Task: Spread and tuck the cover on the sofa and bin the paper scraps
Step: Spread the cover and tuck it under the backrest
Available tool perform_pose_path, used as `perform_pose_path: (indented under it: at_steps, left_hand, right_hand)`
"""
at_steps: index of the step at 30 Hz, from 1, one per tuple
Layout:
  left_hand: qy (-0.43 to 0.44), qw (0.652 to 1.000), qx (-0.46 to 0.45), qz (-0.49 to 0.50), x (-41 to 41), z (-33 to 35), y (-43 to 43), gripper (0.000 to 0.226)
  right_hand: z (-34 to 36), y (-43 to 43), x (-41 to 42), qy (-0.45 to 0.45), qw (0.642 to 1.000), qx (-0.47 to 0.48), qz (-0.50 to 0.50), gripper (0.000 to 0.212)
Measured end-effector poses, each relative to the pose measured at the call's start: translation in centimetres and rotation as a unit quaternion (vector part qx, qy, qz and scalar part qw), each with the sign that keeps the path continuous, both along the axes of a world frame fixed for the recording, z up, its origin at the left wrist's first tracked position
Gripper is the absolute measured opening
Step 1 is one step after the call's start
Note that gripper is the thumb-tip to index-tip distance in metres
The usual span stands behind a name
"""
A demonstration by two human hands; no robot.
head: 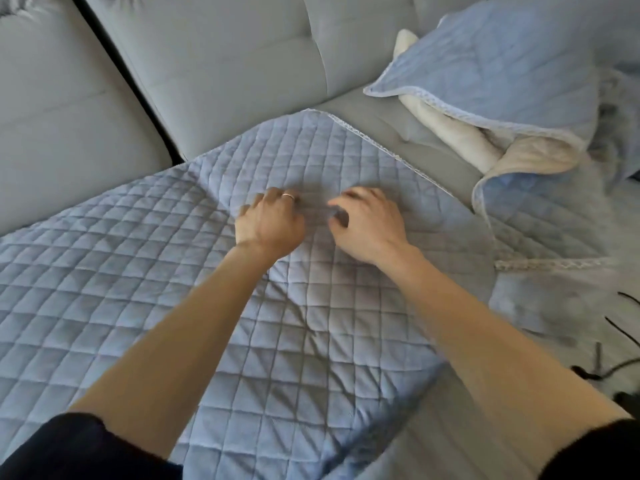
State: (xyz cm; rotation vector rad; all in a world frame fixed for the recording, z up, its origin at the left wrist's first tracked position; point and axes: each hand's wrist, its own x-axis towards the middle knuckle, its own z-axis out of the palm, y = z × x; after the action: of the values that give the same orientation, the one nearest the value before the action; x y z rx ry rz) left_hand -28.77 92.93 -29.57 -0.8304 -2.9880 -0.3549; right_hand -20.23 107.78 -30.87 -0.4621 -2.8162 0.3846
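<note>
The person wears black sleeves [62, 448] ending above bare forearms, plus a thin ring [288, 196] on the left hand [270, 225]

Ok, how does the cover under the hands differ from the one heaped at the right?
The spread cover lies nearly flat on the seat; the heaped cover is crumpled against the backrest. The spread cover shows only blue quilting; the heaped cover also shows a cream underside. The left hand and right hand are on the spread cover; neither touches the heaped cover. Both are blue, diamond-quilted, with pale trim.
</note>
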Motion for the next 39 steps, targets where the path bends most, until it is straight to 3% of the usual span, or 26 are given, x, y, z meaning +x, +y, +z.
perform_pose_path:
  at_steps: [6,11,18,23,26,32,34,37,39]
  left_hand:
    - [-0.029,0.999,-0.029,0.004,-2.0,0.4,0.0,0.054]
    - [-0.064,0.997,-0.041,0.033,-4.6,-4.3,-1.0,0.066]
    - [-0.080,0.995,-0.044,0.040,-6.9,-4.7,2.1,0.064]
    - [-0.073,0.993,0.014,0.089,-9.7,-4.7,1.1,0.065]
    - [-0.101,0.992,-0.016,0.078,-11.3,-5.3,0.8,0.070]
    - [-0.092,0.991,0.016,0.097,-16.1,-4.6,3.9,0.074]
    - [-0.069,0.992,0.007,0.101,-16.4,-5.2,4.2,0.073]
    - [-0.042,0.994,0.007,0.101,-17.5,-5.6,4.7,0.072]
    - [-0.038,0.994,0.010,0.104,-17.9,-6.0,5.4,0.073]
  right_hand:
    - [0.6,1.2,-0.2,-0.049,0.999,-0.019,0.006,0.039]
    - [-2.7,0.8,-1.1,-0.017,0.999,0.012,-0.035,0.039]
    - [-0.4,2.6,-7.1,-0.108,0.992,0.057,-0.041,0.020]
    - [-1.0,2.3,-9.9,-0.065,0.996,0.057,0.005,0.030]
    - [-2.0,2.8,-12.0,-0.079,0.996,0.040,0.019,0.041]
    - [-1.1,6.7,-20.4,-0.124,0.992,0.028,0.027,0.049]
    - [-1.2,7.1,-22.5,-0.103,0.994,0.027,-0.007,0.049]
    - [-1.0,8.5,-26.3,-0.038,0.989,-0.024,-0.142,0.055]
    - [-1.1,9.2,-28.1,-0.046,0.980,-0.031,-0.190,0.062]
